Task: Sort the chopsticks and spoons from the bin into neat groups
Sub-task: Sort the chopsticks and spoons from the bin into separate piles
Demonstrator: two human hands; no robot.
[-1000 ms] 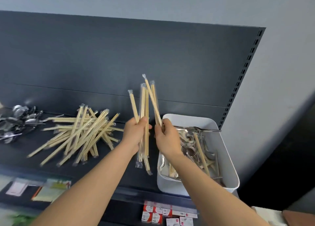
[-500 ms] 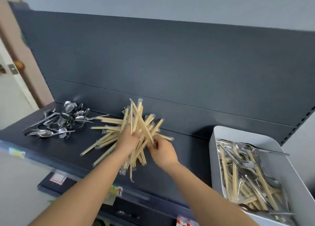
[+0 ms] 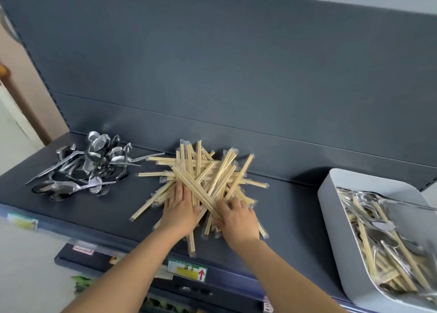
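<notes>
A loose pile of wrapped wooden chopsticks (image 3: 212, 175) lies crisscrossed in the middle of the dark shelf (image 3: 293, 213). My left hand (image 3: 181, 210) rests flat on the pile's near side, fingers spread. My right hand (image 3: 237, 217) sits at the pile's lower right, its fingers curled around the ends of a few chopsticks that lie across the heap. A heap of metal spoons (image 3: 87, 166) is on the shelf's left end. The white bin (image 3: 331, 194) at the right holds several more chopsticks and spoons mixed together.
A dark back panel (image 3: 212, 76) rises behind the shelf. Price labels (image 3: 186, 269) run along the shelf's front edge, with a lower shelf beneath. Bare shelf surface lies between the chopstick pile and the bin.
Both hands carried a handful of chopsticks from beside the bin leftward and laid them on the pile. My left hand has flattened onto the heap.
</notes>
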